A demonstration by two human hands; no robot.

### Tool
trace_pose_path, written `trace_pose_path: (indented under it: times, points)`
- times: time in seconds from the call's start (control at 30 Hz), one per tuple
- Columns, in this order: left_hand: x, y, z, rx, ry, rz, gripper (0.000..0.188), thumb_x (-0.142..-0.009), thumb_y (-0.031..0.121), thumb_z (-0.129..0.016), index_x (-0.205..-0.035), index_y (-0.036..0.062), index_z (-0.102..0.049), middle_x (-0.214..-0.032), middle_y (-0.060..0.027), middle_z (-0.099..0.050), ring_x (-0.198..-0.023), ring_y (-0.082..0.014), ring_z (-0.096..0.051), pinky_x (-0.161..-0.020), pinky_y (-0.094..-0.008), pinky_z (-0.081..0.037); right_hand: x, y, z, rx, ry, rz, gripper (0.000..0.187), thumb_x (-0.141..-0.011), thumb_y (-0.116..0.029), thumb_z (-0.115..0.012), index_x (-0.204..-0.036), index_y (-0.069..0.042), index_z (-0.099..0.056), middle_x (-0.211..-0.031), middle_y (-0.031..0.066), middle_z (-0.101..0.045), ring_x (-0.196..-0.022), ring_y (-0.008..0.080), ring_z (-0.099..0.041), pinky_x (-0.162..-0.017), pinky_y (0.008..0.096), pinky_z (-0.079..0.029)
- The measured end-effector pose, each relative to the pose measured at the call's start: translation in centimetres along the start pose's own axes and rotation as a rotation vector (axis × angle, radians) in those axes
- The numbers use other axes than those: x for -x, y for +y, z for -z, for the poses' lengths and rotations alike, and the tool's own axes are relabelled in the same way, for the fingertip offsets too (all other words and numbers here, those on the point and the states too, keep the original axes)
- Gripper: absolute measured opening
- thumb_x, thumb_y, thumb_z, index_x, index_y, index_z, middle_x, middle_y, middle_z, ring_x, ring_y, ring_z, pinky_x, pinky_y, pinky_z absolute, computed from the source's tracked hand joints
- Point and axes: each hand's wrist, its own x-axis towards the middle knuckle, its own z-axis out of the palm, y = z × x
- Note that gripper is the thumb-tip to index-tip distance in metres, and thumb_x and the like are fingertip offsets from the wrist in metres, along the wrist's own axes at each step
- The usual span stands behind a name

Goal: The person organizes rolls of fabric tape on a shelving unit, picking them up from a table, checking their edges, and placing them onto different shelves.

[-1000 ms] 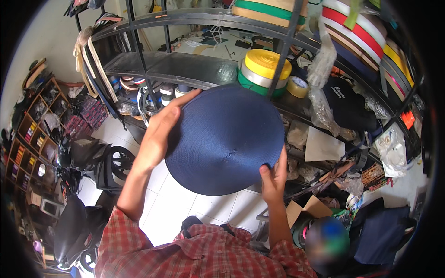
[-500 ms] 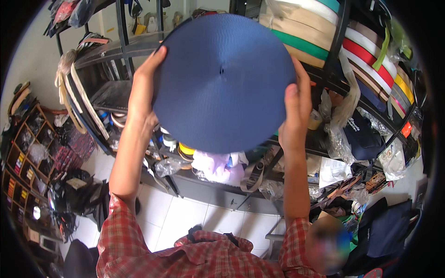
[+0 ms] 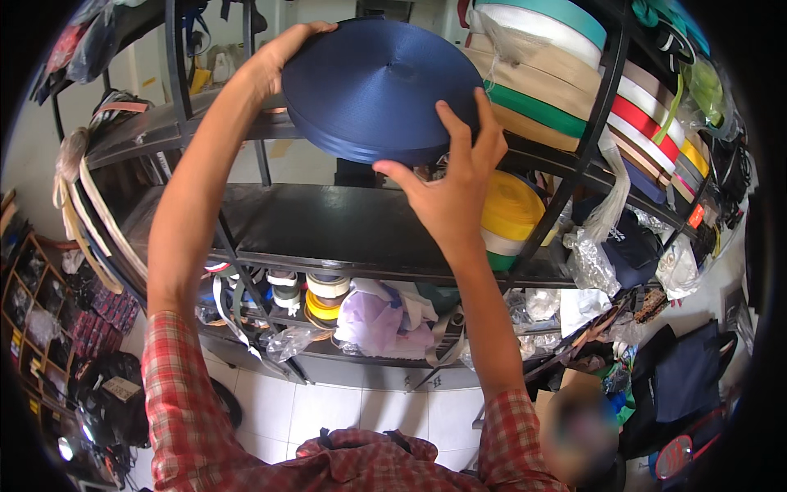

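Note:
A large flat roll of navy blue webbing [image 3: 369,90] is between my hands at the level of the upper shelf. Its broad spiral face tips slightly toward me, and its near rim shows layered bands. My left hand [image 3: 287,53] is curled against the roll's far left edge, its fingertips partly over the rim. On the right side, my right hand [image 3: 459,168] has its fingers on the roll's edge and face, while the thumb lies along the near rim. Whether the roll's underside rests on the shelf is hidden.
Stacked webbing rolls in beige, green and white [image 3: 533,78] stand right of the navy roll. Below them sits a yellow roll [image 3: 512,205]. A black shelf board [image 3: 320,225] spans the middle, with black uprights [image 3: 176,74] beside it. Plastic-wrapped goods [image 3: 385,316] crowd the lower shelf.
The navy roll has moved away from me and tilted flatter, so its near rim now shows. My right hand has shifted to the roll's near right side with fingers more spread.

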Motion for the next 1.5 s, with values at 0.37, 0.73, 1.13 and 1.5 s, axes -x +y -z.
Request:
trace_pose_path:
  times: [0.37,0.73,1.13,1.5]
  points:
    - [-4.9,-1.0,0.2,-0.658,0.123,-0.021,0.036,-0.095,0.028,-0.044,-0.117,0.004,-0.061,-0.099,-0.01,-0.066,-0.068,-0.0135,-0.064,-0.063,-0.0264,-0.055,-1.8,0.1,0.0,0.056,-0.032,0.032,0.074,-0.06,-0.045,-0.082,-0.113,-0.001,-0.055,-0.121,0.0184,-0.048,-0.107,0.0439,-0.038,-0.089,0.052,-0.039]
    - [-9.0,-0.1,3.8,-1.492,-0.248,-0.229,0.047,-0.094,0.035,-0.043,-0.12,-0.0012,-0.057,-0.115,-0.0147,-0.062,-0.108,-0.0239,-0.056,-0.096,-0.0338,-0.042,-3.5,-1.2,-0.7,-0.026,-0.077,-0.025,0.064,-0.069,-0.045,-0.075,-0.115,-0.005,-0.055,-0.115,0.0155,-0.048,-0.102,0.0419,-0.039,-0.089,0.0527,-0.034]
    - [-12.4,0.3,-4.4,-1.676,-0.357,0.074,0.054,-0.098,0.042,-0.034,-0.133,0.0025,-0.047,-0.136,-0.0149,-0.047,-0.124,-0.0292,-0.044,-0.102,-0.0417,-0.035,-2.7,-2.7,-3.4,0.169,-0.174,0.008,0.057,-0.085,-0.019,-0.056,-0.14,-0.017,-0.039,-0.125,0.0219,-0.042,-0.103,0.0476,-0.04,-0.088,0.0559,-0.029]
    - [-13.7,-1.1,-9.3,-1.241,-0.341,0.2,0.066,-0.083,0.053,-0.053,-0.131,0.0073,-0.05,-0.135,-0.0114,-0.049,-0.12,-0.0249,-0.046,-0.1,-0.0392,-0.037,-1.4,-1.4,-5.5,0.152,-0.117,0.094,0.056,-0.08,-0.019,-0.063,-0.132,-0.01,-0.048,-0.138,0.0165,-0.038,-0.106,0.0422,-0.043,-0.089,0.0534,-0.032]
